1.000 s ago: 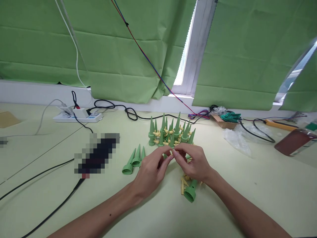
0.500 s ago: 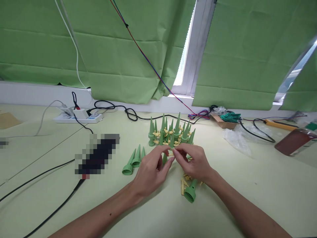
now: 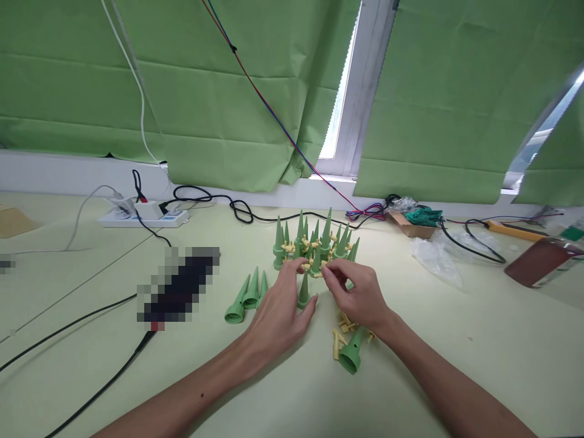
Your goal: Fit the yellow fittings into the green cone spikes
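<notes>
My left hand [image 3: 283, 307] is open, its thumb and fingers spread around a green plastic spike [image 3: 303, 292] that stands upright on the table. With thumb and forefinger pinched together, my right hand [image 3: 358, 292] grips the end of a small yellow fitting [image 3: 319, 275] at the base of another green spike [image 3: 316, 260]. Behind my fingers stand several upright green spikes [image 3: 325, 234] with yellow fittings on them. A hollow green spike [image 3: 350, 358] lies below my right hand beside loose yellow fittings [image 3: 337, 342].
Several green spikes [image 3: 236, 312] lie left of my left hand. Further left are a blurred dark device [image 3: 182, 286] on a cable and a power strip [image 3: 171, 219]. At the right are a small cardboard box [image 3: 413, 226], plastic bags [image 3: 435, 261] and a bottle of reddish liquid [image 3: 538, 261].
My left hand has let go of the small yellow fitting and opened, its thumb and forefinger moving apart. My right hand stays pinched in nearly the same place.
</notes>
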A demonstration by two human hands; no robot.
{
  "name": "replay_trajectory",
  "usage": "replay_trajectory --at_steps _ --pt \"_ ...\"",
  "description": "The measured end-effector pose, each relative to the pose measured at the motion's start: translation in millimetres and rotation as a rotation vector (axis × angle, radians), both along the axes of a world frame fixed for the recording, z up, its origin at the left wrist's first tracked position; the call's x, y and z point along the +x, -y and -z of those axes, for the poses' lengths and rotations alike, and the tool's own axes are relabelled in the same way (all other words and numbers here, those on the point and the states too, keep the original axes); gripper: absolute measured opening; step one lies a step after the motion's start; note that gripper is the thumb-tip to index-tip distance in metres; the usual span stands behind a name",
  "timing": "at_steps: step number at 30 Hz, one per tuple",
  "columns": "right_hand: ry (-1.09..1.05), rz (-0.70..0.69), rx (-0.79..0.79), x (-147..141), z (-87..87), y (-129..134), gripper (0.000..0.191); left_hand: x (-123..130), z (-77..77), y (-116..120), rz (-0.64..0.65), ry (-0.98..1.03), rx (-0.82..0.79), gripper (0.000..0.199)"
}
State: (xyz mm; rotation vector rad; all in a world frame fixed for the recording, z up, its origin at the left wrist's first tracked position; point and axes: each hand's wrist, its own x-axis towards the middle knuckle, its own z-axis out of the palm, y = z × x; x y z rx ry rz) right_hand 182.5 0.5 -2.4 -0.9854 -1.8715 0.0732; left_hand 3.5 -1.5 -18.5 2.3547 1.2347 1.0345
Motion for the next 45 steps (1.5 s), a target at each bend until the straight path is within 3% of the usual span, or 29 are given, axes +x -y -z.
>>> replay_trajectory --at_steps 8,15,24,38,45 --pt "0.004 -0.011 -0.010 1 1.5 -1 0.018 -3 3.6 -3 0.035 -0.060 -0.040 0.033" --pt "0.003 -0.023 -0.036 2 3.6 -5 0.018 -2 1.6 -5 0.030 -0.108 -0.169 0.011" --pt "0.096 -0.102 -0.122 1 8.8 -8 0.016 -3 6.6 -9 0.048 -0.041 -0.197 0.003" --pt "0.080 -0.151 -0.154 -2 9.3 -7 0.015 -1 -5.6 -9 -0.032 0.253 -0.296 0.019" --pt "0.065 -0.151 -0.165 -3 11.0 -7 0.015 0 -8.2 -7 -0.027 0.295 -0.321 0.023"
